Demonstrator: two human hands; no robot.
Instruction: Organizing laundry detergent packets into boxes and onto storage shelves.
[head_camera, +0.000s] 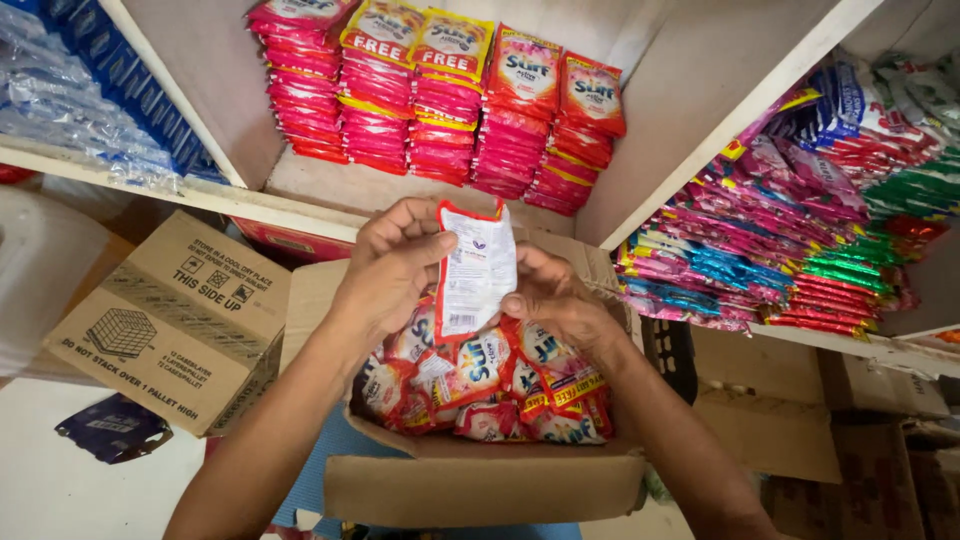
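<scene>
Fingers of both hands pinch one small sachet between them: the left hand (392, 262) grips its upper left edge with thumb and forefinger, and the right hand (548, 297) holds its lower right edge, thumb pressed onto the face. The sachet (477, 270) is held upright, its white printed back toward the person, above an open cardboard box (480, 480) full of loose red and white sachets (480, 385). It sits just in front of the wooden shelf (330, 190), where stacks of red packets (440, 100) stand in neat rows against the back wall.

From where I stand, the work seems to be sorting or checking a sachet before it joins those rows. To do it well, I would keep the grip at the sealed edges, as now, so the filled middle is not squeezed, and hold it flat so that it would lie square on a stack, the same way up as its neighbours.

Much is out of sight. The front of the held sachet faces away, so its colour and design cannot be compared with the stacked ones. How deep the box is filled is hidden under the top layer. To the right, a slanted shelf of mixed coloured packets (790, 230) runs out of view, and to the left blue packs (90, 90) are cut off by the edge. A second closed carton (170, 320) sits beside the box; its contents cannot be told.
</scene>
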